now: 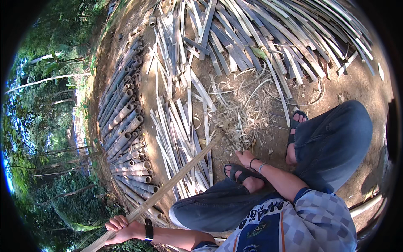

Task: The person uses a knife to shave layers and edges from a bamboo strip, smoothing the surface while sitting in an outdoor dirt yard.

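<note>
Pale bamboo in play here: the long strip [172, 182] slants past the left knee, its far end at the edge of the curly shavings [248, 111]. Left hand [119, 227] wraps round its lower part, fingers closed. Right hand [244, 158], fingers bent, sits beside the shavings; can't tell what it holds. Looks like trimming; next move probably calls for a steady strip and a controlled stroke.

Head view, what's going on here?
A person grips a long bamboo strip with the left hand. The right hand is near the strip's far end, beside curly shavings; whether it holds anything is unclear. Split strips lie ahead, and bamboo poles are laid out at left.
</note>
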A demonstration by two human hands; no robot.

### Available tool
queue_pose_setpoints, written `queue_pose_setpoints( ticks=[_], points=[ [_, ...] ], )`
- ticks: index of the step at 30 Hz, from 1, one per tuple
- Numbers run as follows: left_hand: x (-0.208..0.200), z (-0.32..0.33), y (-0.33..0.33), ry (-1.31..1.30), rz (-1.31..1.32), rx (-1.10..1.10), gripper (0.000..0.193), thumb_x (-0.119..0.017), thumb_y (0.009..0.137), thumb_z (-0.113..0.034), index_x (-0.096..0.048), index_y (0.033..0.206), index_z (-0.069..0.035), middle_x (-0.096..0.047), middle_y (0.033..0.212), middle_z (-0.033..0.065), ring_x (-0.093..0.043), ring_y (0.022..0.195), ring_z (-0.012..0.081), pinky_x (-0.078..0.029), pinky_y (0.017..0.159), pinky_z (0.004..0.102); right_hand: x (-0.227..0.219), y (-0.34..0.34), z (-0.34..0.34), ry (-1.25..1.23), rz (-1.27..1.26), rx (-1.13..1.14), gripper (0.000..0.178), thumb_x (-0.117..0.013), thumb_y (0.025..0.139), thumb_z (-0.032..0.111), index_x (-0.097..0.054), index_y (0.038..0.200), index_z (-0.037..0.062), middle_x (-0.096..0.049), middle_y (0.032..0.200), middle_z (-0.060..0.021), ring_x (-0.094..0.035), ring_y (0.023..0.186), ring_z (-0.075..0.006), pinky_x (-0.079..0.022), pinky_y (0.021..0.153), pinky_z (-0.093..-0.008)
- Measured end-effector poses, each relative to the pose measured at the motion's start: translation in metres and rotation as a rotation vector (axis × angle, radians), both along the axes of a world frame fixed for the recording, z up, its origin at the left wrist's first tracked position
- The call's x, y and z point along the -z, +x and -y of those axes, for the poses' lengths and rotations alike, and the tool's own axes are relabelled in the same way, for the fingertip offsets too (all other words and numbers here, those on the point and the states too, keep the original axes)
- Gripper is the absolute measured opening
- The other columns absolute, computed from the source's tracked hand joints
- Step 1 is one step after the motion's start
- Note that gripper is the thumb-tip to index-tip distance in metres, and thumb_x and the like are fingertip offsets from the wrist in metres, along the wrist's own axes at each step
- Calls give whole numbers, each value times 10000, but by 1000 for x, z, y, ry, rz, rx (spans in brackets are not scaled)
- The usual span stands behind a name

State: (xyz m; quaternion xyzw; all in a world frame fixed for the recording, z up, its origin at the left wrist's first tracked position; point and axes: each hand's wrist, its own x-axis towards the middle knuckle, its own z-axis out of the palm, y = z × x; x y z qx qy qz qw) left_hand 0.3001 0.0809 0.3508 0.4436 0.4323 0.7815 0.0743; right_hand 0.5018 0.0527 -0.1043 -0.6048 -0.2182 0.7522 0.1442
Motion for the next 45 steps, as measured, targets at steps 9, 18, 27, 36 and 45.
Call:
queue_pose_setpoints(
  ticks=[9, 18, 27, 36, 45],
  points=[
    [1, -1, 5, -12, -29, 53, 653, -225, 869, -733, -264, 609, -136, -247, 494, -18, -200, 373, 74, -167, 311, 189, -77, -28, -2, 635, -55, -110, 669, -420, 898, 582, -606, 694, -27, -611, 624, -207, -628, 627, -382, -490, 636, -469],
    [3, 20, -40, 71, 114, 66, 567, -385, 893, -639, -314, 652, -130, -259, 519, -16, -222, 379, 68, -168, 293, 190, -123, -1, -15, 845, 100, -245, 578, -607, 792, 544, -599, 727, -31, -610, 648, -214, -631, 664, -377, -491, 646, -451],
    [-43, 175, -198, 338, 117, 6, 464, -347, 978, -450, -355, 650, -122, -283, 524, -6, -234, 402, 79, -177, 347, 221, -136, 58, -45, 781, 380, 3, 414, -708, 769, 335, -560, 687, -43, -526, 532, -105, -548, 529, -207, -424, 526, -361],
    [159, 138, -326, 442, 757, -637, 641, -224, 931, -603, -557, 970, -56, -559, 919, 103, -513, 815, 234, -436, 799, 365, -124, 82, -30, 591, 218, 223, 261, -638, 860, 195, -465, 694, 92, -413, 482, 16, -398, 349, -92, -311, 314, -253],
    [398, 102, -353, 390, 1310, -356, 750, -287, 869, -665, -407, 1335, -89, -347, 1431, 197, -379, 1304, 327, -277, 1053, 542, -111, 108, -25, 582, 225, 297, 261, -626, 871, 196, -478, 689, 81, -432, 481, 8, -405, 351, -93, -334, 321, -264]
  ],
)
